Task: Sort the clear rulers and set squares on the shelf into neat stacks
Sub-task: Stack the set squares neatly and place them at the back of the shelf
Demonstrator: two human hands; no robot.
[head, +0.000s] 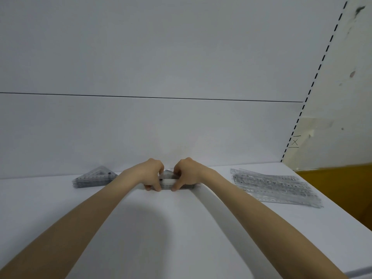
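A stack of clear set squares [167, 179] lies on the white shelf [181, 228] near the back panel. My left hand [150, 174] grips its left side with curled fingers. My right hand [186, 173] grips its right side the same way. The hands hide much of this stack. Another stack of clear triangular set squares [93, 178] sits to the left, untouched. A spread pile of clear long rulers [275, 187] lies to the right, fanned and uneven.
The white back panel [161, 127] rises right behind the stacks. A slotted upright [314, 81] marks the shelf's right end, with a cream wall and a yellow-brown surface [338, 188] beyond it.
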